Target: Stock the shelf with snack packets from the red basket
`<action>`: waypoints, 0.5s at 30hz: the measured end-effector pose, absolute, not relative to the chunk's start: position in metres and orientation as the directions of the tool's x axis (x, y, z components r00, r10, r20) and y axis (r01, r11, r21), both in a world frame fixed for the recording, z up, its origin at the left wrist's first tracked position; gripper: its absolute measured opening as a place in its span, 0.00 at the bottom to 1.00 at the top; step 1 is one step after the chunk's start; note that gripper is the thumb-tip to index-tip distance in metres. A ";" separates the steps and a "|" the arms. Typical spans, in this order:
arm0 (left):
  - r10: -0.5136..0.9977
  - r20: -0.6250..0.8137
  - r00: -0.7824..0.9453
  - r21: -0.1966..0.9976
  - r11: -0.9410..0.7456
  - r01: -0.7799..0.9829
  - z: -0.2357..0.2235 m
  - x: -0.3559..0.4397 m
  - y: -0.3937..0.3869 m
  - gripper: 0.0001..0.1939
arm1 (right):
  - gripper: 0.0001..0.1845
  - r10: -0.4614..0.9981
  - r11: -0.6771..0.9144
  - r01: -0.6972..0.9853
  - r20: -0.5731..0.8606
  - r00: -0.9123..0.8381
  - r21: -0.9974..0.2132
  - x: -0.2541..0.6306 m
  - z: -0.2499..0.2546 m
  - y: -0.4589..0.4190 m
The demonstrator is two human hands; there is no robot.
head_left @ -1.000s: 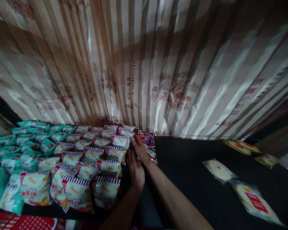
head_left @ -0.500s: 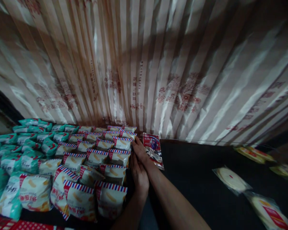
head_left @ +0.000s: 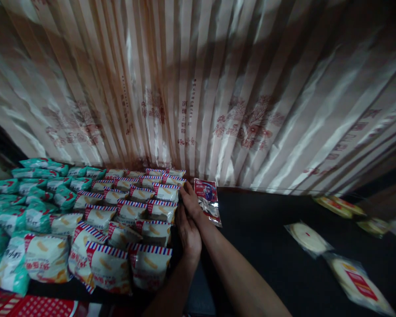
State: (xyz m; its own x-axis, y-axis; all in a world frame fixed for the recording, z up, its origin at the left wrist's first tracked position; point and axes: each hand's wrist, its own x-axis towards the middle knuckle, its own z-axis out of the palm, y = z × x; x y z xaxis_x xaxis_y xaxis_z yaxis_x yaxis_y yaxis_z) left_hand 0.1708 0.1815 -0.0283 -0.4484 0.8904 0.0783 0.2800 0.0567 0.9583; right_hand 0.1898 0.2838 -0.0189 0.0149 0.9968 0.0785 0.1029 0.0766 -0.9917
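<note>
My right hand lies with its fingers stretched out along the right side of several white snack bags with red and blue striped tops. Nearer to me, my left hand is flat against the same side, close beside the lower rows, its fingers straight. The hands overlap a little at the right wrist. One striped snack bag is at my right fingertips, and another striped snack bag is beside my left fingers. Just right of my right hand lies a flat red and silver packet.
Teal snack bags stand in rows at the left. A red plastic basket shows at the bottom left. Clear packs of round, pale flatbread and yellowish packets lie on the dark tabletop. A printed, pleated curtain hangs behind.
The view has tilted down slightly, so the bags and packets sit higher and more of the red basket shows. My hands keep nearly the same place against the striped bags.
</note>
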 end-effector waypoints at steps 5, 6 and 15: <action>0.915 0.067 -0.399 0.957 0.054 0.283 -0.033 0.179 0.175 0.24 | 0.27 0.976 0.122 0.182 0.151 0.154 -0.976 0.211 -0.016 0.262; 0.918 0.054 -0.393 0.955 0.067 0.289 -0.034 0.181 0.173 0.24 | 0.27 0.970 0.132 0.210 0.170 0.174 -0.969 0.217 -0.014 0.256; 0.955 0.080 -0.286 0.908 0.049 0.417 -0.031 0.195 0.099 0.21 | 0.23 0.973 0.055 0.084 0.073 0.218 -0.995 0.246 0.004 0.170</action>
State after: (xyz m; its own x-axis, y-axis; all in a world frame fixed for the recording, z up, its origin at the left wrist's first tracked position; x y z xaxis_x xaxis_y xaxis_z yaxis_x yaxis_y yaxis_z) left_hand 0.1948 0.0995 -0.0307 -0.2862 0.9548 0.0803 0.4171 0.0488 0.9075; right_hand 0.2459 0.1697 0.0044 0.2182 0.9732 0.0727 0.0841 0.0554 -0.9949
